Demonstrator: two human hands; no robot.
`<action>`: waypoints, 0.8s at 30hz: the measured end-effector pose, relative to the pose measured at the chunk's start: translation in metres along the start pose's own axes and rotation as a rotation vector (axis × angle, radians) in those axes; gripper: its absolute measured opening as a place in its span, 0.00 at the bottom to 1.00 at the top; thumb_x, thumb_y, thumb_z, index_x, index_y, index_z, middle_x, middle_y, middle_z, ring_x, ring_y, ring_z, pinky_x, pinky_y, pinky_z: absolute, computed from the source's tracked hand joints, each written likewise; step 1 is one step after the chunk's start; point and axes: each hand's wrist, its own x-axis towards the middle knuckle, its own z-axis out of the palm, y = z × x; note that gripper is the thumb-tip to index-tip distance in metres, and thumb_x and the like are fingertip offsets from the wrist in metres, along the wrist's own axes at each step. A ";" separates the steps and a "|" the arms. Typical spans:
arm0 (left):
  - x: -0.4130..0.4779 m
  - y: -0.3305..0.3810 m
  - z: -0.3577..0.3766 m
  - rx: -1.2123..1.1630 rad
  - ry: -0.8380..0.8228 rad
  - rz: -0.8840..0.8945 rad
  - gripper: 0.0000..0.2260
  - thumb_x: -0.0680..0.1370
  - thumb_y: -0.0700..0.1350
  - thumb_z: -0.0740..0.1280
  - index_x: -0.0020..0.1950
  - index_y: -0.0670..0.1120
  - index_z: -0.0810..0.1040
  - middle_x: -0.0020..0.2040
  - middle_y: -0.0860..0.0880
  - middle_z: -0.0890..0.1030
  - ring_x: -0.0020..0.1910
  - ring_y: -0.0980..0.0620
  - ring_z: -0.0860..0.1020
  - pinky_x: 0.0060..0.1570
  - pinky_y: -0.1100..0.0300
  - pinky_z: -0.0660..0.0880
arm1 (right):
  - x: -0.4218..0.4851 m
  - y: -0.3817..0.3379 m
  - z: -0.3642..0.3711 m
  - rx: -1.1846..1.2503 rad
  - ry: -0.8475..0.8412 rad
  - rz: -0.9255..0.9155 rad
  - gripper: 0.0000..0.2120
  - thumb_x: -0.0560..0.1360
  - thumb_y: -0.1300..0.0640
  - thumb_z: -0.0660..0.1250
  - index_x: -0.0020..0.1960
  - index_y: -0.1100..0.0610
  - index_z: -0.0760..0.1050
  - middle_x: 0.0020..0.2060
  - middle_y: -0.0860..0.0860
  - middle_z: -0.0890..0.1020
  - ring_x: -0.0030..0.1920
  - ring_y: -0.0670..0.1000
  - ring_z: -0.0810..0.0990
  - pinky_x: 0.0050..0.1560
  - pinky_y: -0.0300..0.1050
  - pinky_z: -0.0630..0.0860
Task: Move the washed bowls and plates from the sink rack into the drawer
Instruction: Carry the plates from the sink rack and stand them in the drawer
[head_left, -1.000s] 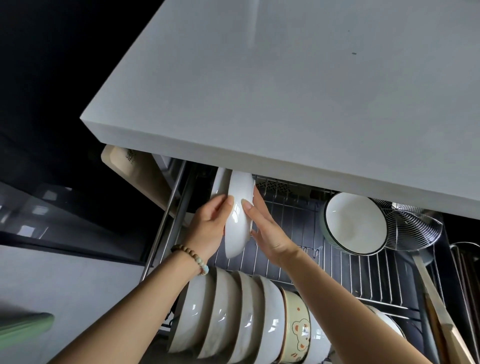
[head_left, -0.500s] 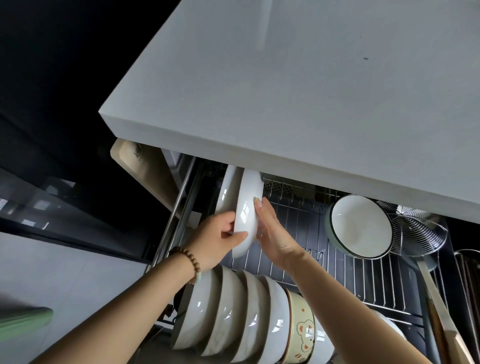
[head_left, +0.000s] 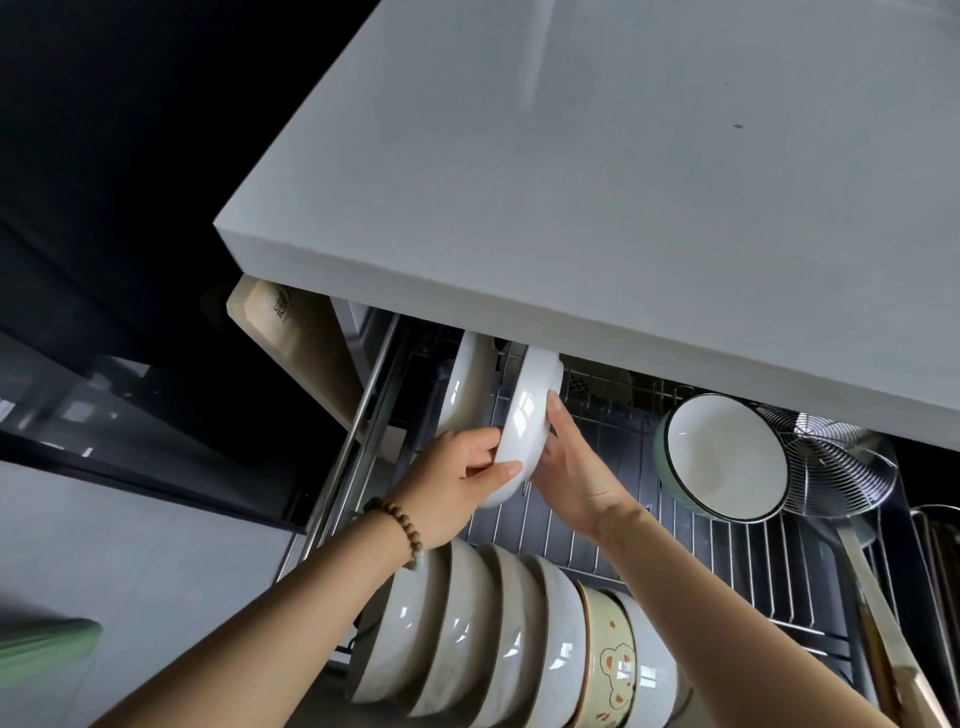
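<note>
A white plate (head_left: 527, 415) stands on edge in the open drawer's wire rack (head_left: 727, 551), its top under the counter edge. My left hand (head_left: 457, 483) grips its lower left rim, and my right hand (head_left: 571, 467) holds its right side. Another white plate (head_left: 465, 384) stands just to its left. A row of several white bowls (head_left: 467, 634) stands on edge along the drawer's front, with a bear-patterned bowl (head_left: 613, 660) among them. A dark-rimmed white bowl (head_left: 724, 454) leans at the back right.
The grey countertop (head_left: 597, 208) overhangs the drawer's back. A wire skimmer (head_left: 831, 462) lies at the right with wooden utensil handles (head_left: 883, 623). A wooden board (head_left: 296, 348) stands left of the drawer rail (head_left: 358, 431). Grey floor lies to the left.
Both hands have pushed the plate further back and lower into the rack, next to the other standing plate. The camera view has shifted left.
</note>
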 end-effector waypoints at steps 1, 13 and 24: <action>0.001 -0.002 -0.001 -0.018 0.000 -0.008 0.10 0.78 0.41 0.65 0.58 0.42 0.78 0.51 0.45 0.84 0.53 0.50 0.81 0.58 0.53 0.75 | 0.002 0.000 0.001 0.009 0.008 0.020 0.52 0.65 0.26 0.68 0.79 0.53 0.56 0.71 0.56 0.73 0.70 0.55 0.73 0.66 0.50 0.73; 0.018 -0.010 0.006 0.009 0.039 -0.002 0.13 0.76 0.49 0.64 0.53 0.40 0.76 0.45 0.38 0.83 0.46 0.39 0.80 0.51 0.44 0.77 | 0.005 -0.010 0.012 0.012 0.038 0.036 0.39 0.68 0.27 0.61 0.68 0.53 0.74 0.64 0.62 0.78 0.61 0.62 0.77 0.66 0.55 0.69; 0.018 -0.012 0.012 -0.100 0.105 -0.026 0.11 0.76 0.39 0.67 0.35 0.39 0.73 0.28 0.51 0.76 0.30 0.60 0.70 0.36 0.67 0.68 | -0.013 -0.011 0.007 -0.106 -0.018 0.021 0.36 0.71 0.29 0.63 0.73 0.48 0.68 0.67 0.49 0.77 0.70 0.49 0.72 0.75 0.55 0.60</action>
